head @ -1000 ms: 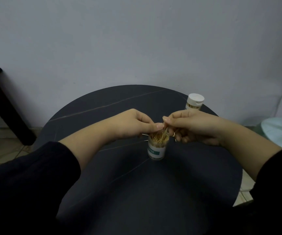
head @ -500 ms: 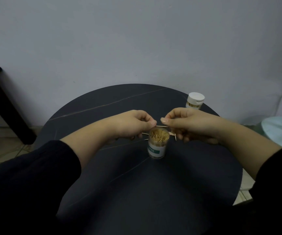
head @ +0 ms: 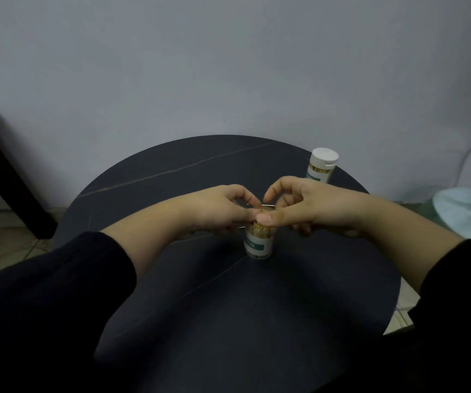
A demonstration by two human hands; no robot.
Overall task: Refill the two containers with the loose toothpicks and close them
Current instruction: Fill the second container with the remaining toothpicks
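Two toothpick containers stand on the round dark table (head: 228, 307). The open container (head: 258, 245) sits at the centre, packed with toothpicks. The capped container (head: 321, 165) stands well apart near the far right edge, white lid on. Two hands meet right over the open one — the left hand (head: 217, 208) and the right hand (head: 311, 212), fingers curled, tips touching. Whether they pinch anything, I cannot tell. One loose toothpick (head: 268, 205) shows just behind the fingertips — flat, crosswise.
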